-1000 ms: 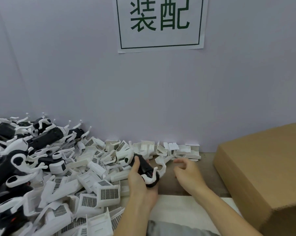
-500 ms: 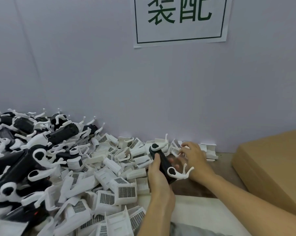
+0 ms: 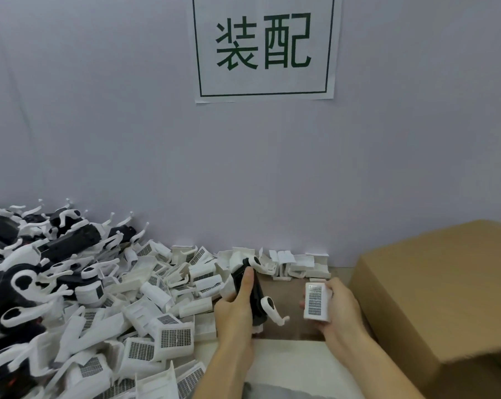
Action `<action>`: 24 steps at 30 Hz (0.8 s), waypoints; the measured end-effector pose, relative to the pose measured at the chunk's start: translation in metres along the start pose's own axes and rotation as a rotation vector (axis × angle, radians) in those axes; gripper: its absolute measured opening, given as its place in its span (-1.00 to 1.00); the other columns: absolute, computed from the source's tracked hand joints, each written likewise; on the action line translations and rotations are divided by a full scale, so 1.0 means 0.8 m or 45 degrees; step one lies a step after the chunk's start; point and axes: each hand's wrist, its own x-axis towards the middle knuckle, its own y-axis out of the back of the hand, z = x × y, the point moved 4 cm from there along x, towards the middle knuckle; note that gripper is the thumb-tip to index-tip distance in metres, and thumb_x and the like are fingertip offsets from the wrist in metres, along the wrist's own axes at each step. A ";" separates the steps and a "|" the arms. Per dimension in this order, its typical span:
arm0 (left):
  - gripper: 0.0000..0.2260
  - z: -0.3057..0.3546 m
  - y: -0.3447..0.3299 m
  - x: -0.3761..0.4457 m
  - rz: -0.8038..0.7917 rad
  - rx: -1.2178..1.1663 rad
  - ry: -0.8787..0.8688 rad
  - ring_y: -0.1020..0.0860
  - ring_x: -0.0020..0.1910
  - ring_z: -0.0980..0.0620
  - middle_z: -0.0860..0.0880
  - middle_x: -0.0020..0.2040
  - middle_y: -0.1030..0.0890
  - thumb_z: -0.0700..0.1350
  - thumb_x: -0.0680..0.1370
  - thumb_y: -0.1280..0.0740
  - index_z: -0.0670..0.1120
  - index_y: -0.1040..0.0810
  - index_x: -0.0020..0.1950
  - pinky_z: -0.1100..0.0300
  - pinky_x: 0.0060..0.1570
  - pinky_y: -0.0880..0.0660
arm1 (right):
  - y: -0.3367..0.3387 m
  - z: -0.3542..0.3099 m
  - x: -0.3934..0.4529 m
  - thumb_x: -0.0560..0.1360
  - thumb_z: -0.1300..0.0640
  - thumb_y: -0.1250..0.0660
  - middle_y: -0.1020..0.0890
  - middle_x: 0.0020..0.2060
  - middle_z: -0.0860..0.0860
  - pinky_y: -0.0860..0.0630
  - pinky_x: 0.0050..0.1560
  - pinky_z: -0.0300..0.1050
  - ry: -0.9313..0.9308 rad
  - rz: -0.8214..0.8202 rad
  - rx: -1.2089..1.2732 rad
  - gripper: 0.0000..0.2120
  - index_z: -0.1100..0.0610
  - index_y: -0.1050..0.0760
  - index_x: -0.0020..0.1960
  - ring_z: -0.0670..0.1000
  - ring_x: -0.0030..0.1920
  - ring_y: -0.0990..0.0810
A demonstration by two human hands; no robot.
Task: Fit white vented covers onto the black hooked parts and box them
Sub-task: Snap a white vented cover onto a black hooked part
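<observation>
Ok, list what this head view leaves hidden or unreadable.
- Cardboard box: its inside is out of sight; the right edge cuts it off.
- Black hooked part: the left hand covers its left side.
- White vented cover: its back lies against the right hand.

You're working under soft, even, fairly bright light with a cool cast on the wall (image 3: pixel 128 125). Shadows stay faint, with no glare. The wide lens bends lines near the edges, and detail looks slightly soft, most of all at the corners.
</observation>
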 end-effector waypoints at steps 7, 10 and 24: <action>-0.87 0.001 -0.006 -0.001 0.025 0.211 -0.204 -0.66 -0.23 0.02 -0.09 -0.10 -0.69 -0.14 0.60 -0.39 -0.10 -0.50 0.10 0.28 -0.45 -0.48 | -0.007 -0.012 -0.006 0.68 0.02 -0.19 -0.74 -0.16 0.05 -0.58 -0.21 -0.10 0.284 -0.037 -0.141 -0.73 0.10 -0.63 0.06 0.03 -0.13 -0.70; -0.86 0.000 -0.013 -0.002 -0.064 0.263 -0.305 -0.70 -0.24 0.06 -0.08 -0.12 -0.71 -0.10 0.60 -0.38 -0.09 -0.50 0.12 0.30 -0.40 -0.53 | -0.025 -0.020 -0.017 0.67 0.02 -0.19 -0.73 -0.11 -0.01 -0.59 -0.13 -0.15 0.410 -0.166 -0.152 -0.80 0.01 -0.58 0.13 -0.04 -0.07 -0.70; -0.77 -0.005 -0.043 -0.032 -0.463 0.412 -0.334 -0.70 -0.03 0.02 -0.04 -0.01 -0.72 0.03 0.64 -0.27 -0.09 -0.53 0.18 0.11 -0.11 -0.63 | -0.052 -0.032 -0.057 0.64 0.12 -0.24 -0.50 -0.02 -0.13 -0.42 -0.07 -0.45 1.119 0.144 -0.693 -0.91 0.01 -0.52 0.06 -0.20 -0.03 -0.52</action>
